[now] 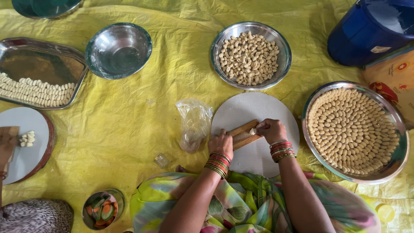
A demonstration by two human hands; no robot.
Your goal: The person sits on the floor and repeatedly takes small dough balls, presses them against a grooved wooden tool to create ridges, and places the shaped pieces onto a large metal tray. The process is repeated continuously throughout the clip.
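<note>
My left hand (221, 143) grips the near end of a small ridged wooden board (243, 133) lying on a round white board (255, 133). My right hand (271, 130) presses a small piece of pale dough (252, 130) against the ridges with the fingers curled over it. Both wrists wear stacked red, green and gold bangles. To the right sits a large steel plate (399, 153) filled with rings of shaped dough pieces. Beyond the white board stands a steel bowl (284, 47) heaped with more shaped pieces.
A crumpled clear plastic bag (194, 123) lies left of the board on the yellow sheet. An empty steel bowl (118, 49), a tray with rows of pieces (39, 69), another white board (26, 142), a bowl of sliced vegetables (102, 210) and a blue container (371, 30) surround the spot.
</note>
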